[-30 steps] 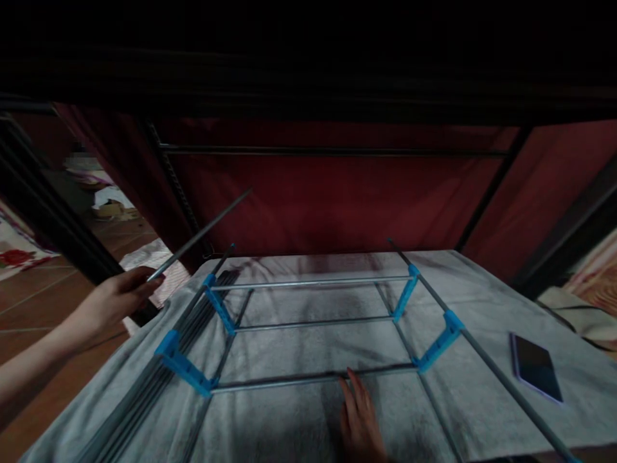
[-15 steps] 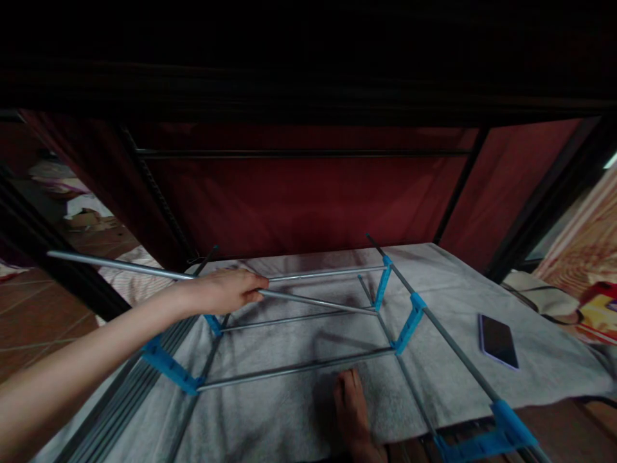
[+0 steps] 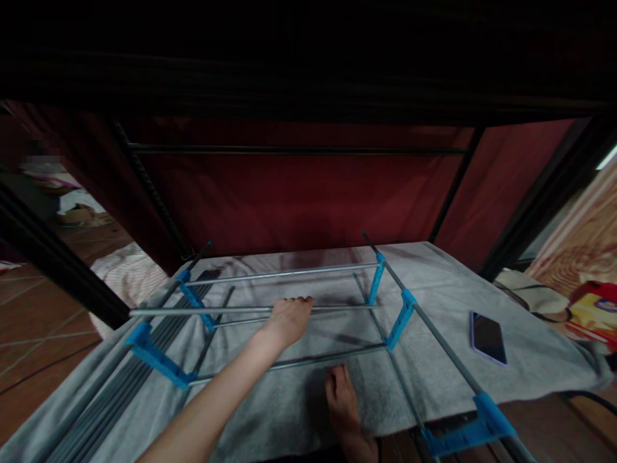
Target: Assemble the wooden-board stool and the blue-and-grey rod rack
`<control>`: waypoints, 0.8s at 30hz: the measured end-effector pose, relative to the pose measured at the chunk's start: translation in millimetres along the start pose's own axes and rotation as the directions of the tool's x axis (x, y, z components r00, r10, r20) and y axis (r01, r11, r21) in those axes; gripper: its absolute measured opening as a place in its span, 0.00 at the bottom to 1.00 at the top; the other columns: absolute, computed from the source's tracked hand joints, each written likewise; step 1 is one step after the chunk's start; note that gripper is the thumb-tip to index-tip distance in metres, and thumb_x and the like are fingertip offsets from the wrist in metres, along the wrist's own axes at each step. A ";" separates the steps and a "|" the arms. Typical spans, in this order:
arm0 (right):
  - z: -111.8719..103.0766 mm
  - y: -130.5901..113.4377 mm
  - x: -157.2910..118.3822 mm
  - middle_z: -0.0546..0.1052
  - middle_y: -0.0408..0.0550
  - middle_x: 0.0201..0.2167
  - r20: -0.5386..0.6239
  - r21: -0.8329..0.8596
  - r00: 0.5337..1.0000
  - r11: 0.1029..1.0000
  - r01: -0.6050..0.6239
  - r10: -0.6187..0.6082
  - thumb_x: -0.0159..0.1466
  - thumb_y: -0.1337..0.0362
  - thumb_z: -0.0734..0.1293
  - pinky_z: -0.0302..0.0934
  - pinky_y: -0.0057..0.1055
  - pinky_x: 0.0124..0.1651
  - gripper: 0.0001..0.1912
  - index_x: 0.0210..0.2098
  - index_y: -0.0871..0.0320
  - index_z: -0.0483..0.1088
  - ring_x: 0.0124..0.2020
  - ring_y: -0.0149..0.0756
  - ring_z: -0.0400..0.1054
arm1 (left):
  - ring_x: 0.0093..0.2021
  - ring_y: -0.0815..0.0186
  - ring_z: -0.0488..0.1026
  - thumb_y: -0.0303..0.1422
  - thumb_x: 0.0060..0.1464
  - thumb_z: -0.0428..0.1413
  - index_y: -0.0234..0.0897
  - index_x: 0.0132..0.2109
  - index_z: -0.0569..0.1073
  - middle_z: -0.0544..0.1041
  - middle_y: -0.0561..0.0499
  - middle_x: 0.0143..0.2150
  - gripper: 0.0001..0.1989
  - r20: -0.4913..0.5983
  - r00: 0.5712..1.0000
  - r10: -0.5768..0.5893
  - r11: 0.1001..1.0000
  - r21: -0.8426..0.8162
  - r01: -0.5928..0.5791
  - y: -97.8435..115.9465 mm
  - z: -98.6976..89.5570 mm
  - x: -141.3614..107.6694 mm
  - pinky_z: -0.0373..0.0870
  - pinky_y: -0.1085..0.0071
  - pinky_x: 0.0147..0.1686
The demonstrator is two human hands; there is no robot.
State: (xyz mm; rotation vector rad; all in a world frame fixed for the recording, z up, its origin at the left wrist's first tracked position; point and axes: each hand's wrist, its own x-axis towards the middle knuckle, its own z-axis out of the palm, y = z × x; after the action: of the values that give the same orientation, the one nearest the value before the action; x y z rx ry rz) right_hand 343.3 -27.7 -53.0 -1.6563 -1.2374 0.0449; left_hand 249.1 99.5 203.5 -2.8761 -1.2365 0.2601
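My left hand is closed around a loose grey metal rod, held nearly level across a frame of metal tubes and blue plastic connectors. The rod's right end is near a blue connector at the back right; whether it is seated cannot be told. Its left end sticks out past the blue connectors on the left. My right hand rests on the grey cloth just in front of the frame's lower crossbar, fingers curled, with nothing visible in them.
Several spare tubes lie bundled on the cloth at left. A phone lies to the right of the frame. A dark bar crosses red panels behind. A red and yellow package sits at far right, and striped fabric at left.
My left hand has moved right along with the rod, which has swung from a slant to nearly level. My right hand has stayed on the cloth. The view has shifted slightly.
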 end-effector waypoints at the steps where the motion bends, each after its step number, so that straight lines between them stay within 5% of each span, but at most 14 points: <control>1: -0.1 0.3 0.2 0.74 0.47 0.30 -0.001 0.002 1.000 1.000 -0.004 0.004 0.69 0.57 0.53 0.64 0.35 0.34 0.15 0.35 0.52 0.68 0.31 0.39 0.70 | 0.45 0.50 0.77 0.23 0.58 0.43 0.31 0.54 0.70 0.78 0.35 0.45 0.20 -0.028 0.999 -0.023 0.999 -0.029 0.022 2.8 11.2 -1.0 0.71 0.58 0.41; 5: 0.6 4.2 0.1 0.74 0.48 0.32 0.033 0.043 0.998 0.998 -0.052 0.051 0.69 0.56 0.53 0.65 0.37 0.36 0.15 0.35 0.51 0.68 0.33 0.41 0.70 | 0.44 0.52 0.77 0.34 0.64 0.42 0.36 0.50 0.72 0.79 0.39 0.42 0.17 -0.086 0.992 -0.087 0.990 -0.123 0.076 7.1 56.5 -7.3 0.71 0.60 0.40; 8: -0.4 8.6 -1.9 0.74 0.47 0.32 0.122 0.090 0.986 0.988 -0.126 0.114 0.69 0.56 0.54 0.65 0.37 0.38 0.14 0.35 0.52 0.68 0.34 0.40 0.70 | 0.44 0.53 0.77 0.32 0.64 0.42 0.37 0.48 0.73 0.78 0.40 0.44 0.16 -0.081 0.992 -0.094 0.984 -0.159 0.081 6.9 80.9 -14.8 0.71 0.60 0.41; 16: -2.5 32.3 -8.1 0.75 0.49 0.35 0.309 0.145 0.918 0.942 -0.303 0.248 0.65 0.47 0.57 0.61 0.38 0.45 0.19 0.37 0.55 0.69 0.39 0.41 0.69 | 0.46 0.59 0.73 0.25 0.61 0.45 0.35 0.49 0.69 0.75 0.43 0.45 0.13 -0.191 0.978 -0.081 0.978 -0.206 0.041 14.2 118.6 -39.7 0.66 0.62 0.49; 24: -6.3 42.5 -7.5 0.77 0.52 0.36 0.304 0.193 0.893 0.896 -0.400 0.332 0.58 0.41 0.62 0.61 0.42 0.48 0.25 0.35 0.56 0.72 0.40 0.46 0.70 | 0.48 0.58 0.70 0.23 0.58 0.47 0.34 0.53 0.66 0.73 0.43 0.47 0.16 -0.178 0.979 -0.102 0.965 -0.257 0.054 19.1 156.1 -62.0 0.63 0.61 0.52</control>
State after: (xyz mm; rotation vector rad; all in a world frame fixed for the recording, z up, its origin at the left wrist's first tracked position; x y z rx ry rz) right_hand 372.6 -35.2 -84.5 -1.6730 -1.0384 0.6539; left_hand 197.3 31.5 57.7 -2.9563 -1.4357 -0.1816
